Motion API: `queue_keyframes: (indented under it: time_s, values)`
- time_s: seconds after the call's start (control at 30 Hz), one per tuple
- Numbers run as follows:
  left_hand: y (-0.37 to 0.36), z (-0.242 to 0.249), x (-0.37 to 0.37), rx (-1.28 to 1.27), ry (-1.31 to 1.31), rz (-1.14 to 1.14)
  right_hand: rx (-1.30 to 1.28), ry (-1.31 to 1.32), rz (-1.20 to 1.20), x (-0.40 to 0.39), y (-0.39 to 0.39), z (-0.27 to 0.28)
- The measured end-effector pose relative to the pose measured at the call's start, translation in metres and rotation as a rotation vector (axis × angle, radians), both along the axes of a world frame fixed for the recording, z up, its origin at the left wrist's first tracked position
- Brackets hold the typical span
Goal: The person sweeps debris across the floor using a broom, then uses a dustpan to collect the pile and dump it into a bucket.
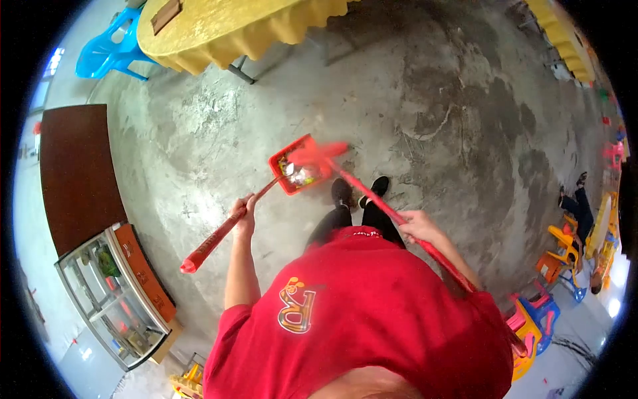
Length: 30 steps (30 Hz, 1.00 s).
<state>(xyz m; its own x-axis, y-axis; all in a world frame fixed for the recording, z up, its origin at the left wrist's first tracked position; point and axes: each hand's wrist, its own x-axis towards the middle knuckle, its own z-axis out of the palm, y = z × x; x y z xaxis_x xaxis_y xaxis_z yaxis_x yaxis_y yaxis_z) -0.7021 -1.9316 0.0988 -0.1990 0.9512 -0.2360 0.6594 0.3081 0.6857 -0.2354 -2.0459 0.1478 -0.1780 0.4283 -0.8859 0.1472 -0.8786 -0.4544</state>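
My left hand is wrapped round the red handle of a dustpan. The dustpan, a red tray with litter of mixed white, yellow and dark bits in it, is low at the floor in front of my feet. In my right hand is the long red stick of a broom, which slants from my right side toward the dustpan. The broom's red head is blurred and overlaps the dustpan's right side.
A table with a yellow cloth and a blue chair stand ahead on the left. To my left are a brown panel and a glass display case. Colourful plastic stools and another person are at the right.
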Motion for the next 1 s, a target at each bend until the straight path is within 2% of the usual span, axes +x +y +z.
queue_keyframes:
  time_s: [0.1, 0.2, 0.3, 0.37, 0.5, 0.6, 0.7, 0.73, 0.8, 0.83, 0.87, 0.93, 1.0]
  values:
    - [0.001, 0.017, 0.011, -0.060, -0.034, 0.106, 0.024, -0.144, -0.076, 0.038, -0.006, 0.005]
    - [0.010, 0.000, 0.014, 0.089, -0.329, 0.171, 0.058, -0.252, -0.191, 0.072, -0.013, 0.017]
    - [0.031, 0.012, 0.030, 0.055, -0.429, 0.192, 0.073, -0.345, -0.357, 0.100, -0.024, 0.035]
    - [0.045, 0.029, 0.055, 0.037, -0.377, 0.195, 0.100, -0.362, -0.467, 0.118, -0.037, 0.041]
    - [0.067, 0.042, 0.106, 0.098, -0.514, 0.129, 0.118, -0.376, -0.643, 0.148, -0.056, 0.049]
    - [0.090, 0.042, 0.163, 0.237, -0.699, 0.183, 0.114, -0.325, -0.697, 0.180, -0.068, 0.042]
    - [0.122, 0.059, 0.234, 0.281, -0.768, 0.279, 0.144, -0.366, -0.701, 0.223, -0.078, 0.024]
    - [0.128, 0.074, 0.263, 0.272, -0.751, 0.311, 0.182, -0.383, -0.656, 0.239, -0.085, 0.013]
    - [0.152, 0.070, 0.308, 0.373, -0.723, 0.277, 0.247, -0.415, -0.567, 0.281, -0.092, -0.007]
    - [0.163, 0.069, 0.328, 0.389, -0.723, 0.257, 0.203, -0.398, -0.595, 0.297, -0.091, -0.007]
    - [0.161, 0.100, 0.367, 0.331, -0.705, 0.321, 0.220, -0.411, -0.560, 0.311, -0.094, -0.005]
    - [0.178, 0.100, 0.424, 0.289, -0.632, 0.418, 0.264, -0.458, -0.486, 0.347, -0.096, 0.000]
    - [0.192, 0.099, 0.475, 0.272, -0.780, 0.341, 0.254, -0.434, -0.664, 0.377, -0.102, 0.000]
